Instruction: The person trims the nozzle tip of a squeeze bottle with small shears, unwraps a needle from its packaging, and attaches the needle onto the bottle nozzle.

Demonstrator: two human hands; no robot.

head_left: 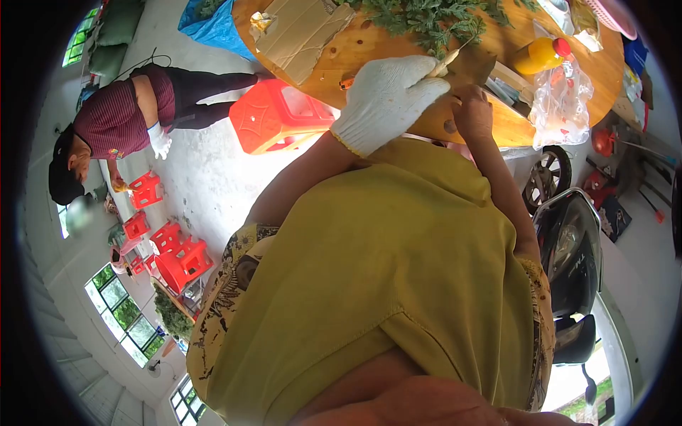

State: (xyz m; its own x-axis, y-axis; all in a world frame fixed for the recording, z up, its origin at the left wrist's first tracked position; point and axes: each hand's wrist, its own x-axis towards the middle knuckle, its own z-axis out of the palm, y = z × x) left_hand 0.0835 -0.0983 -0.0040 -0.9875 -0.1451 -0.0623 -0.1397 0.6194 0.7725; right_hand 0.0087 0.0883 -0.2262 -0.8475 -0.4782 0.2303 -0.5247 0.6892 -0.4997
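My left hand, in a white knitted glove, is closed on a small pale tan piece with a thin tip, perhaps a plant stem; its exact kind is unclear. My bare right hand is just to the right at the table's near edge, its fingers curled together. Whatever those fingers hold, if anything, is hidden. Just beyond both hands, leafy green sprigs are spread on the round wooden table. A small orange object lies beside the glove.
Flattened cardboard lies at left on the table. At right are a bottle of orange liquid, a clear plastic bag and an open box. A red stool and a person are leftward; a motorbike stands right.
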